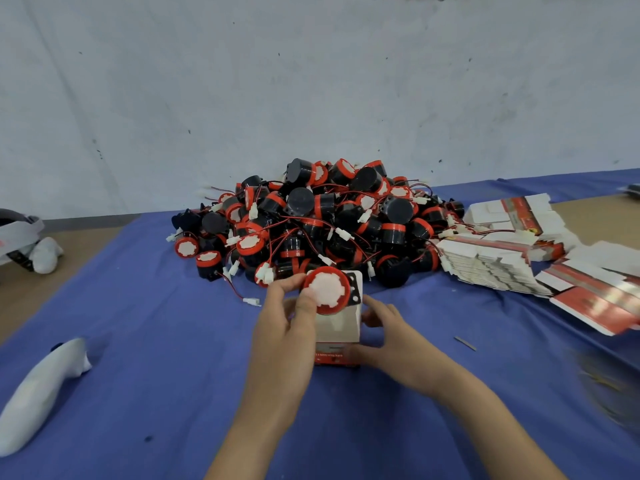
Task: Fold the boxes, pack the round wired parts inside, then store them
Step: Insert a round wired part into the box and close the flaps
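Packing step was under way. Left hand (287, 327) pinched round wired part (327, 294) at the box (337, 332) mouth; right hand (384, 337) fingers gripped the box's side. Next move probably required pushing the part fully in.

We count one left hand (284, 327), one right hand (391, 344), one folded box (337, 327), one held part (327, 294); piled parts (311, 220) beyond counting.

On the cloth (173, 341), a heap of round wired parts (322, 220) sits at the back, close to the wall (242, 81). Stacks of flat boxes (491, 261) lie just right of the heap. In front of it, the left hand (284, 337) holds one part (327, 294) at the top of a box (337, 327) gripped by the right hand (391, 344). A bundle (38, 393) lies far left, near the front.
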`<state>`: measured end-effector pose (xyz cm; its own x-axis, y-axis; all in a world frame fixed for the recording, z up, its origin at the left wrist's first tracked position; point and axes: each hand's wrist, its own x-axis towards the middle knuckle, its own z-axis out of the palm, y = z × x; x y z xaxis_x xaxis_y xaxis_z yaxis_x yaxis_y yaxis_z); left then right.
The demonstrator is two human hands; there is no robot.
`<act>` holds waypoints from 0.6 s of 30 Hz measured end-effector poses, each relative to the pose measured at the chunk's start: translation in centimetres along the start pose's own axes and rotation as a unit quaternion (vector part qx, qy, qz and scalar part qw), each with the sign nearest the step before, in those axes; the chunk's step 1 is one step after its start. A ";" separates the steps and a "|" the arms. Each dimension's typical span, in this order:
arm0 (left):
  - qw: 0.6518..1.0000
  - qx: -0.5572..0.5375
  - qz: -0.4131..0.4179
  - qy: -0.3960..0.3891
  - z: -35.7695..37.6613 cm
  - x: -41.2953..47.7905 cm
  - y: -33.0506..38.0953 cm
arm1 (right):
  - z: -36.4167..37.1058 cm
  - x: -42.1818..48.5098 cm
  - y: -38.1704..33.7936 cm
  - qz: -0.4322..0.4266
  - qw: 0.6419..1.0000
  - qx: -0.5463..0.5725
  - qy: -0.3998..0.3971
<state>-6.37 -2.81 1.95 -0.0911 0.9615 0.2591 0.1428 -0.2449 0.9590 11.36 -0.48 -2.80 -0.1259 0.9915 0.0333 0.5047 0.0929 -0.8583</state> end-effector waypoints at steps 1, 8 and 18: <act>1.000 0.027 0.005 -0.004 0.2 -0.2 0.0 | 0.1 -0.3 0.2 -0.014 1.000 -0.007 0.010; 0.957 0.289 0.033 -0.022 0.7 -1.0 -0.6 | 1.0 -1.5 0.6 -0.086 0.993 -0.004 0.086; 0.876 0.477 0.016 -0.073 2.1 0.1 -3.2 | 1.6 -2.6 0.1 -0.079 0.995 0.006 0.063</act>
<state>-4.73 -1.65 -1.37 0.0447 0.9786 0.2011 0.9074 -0.1240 0.4015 10.35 -3.17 -3.76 -0.0941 0.9682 0.2316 0.4765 0.2481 -0.8434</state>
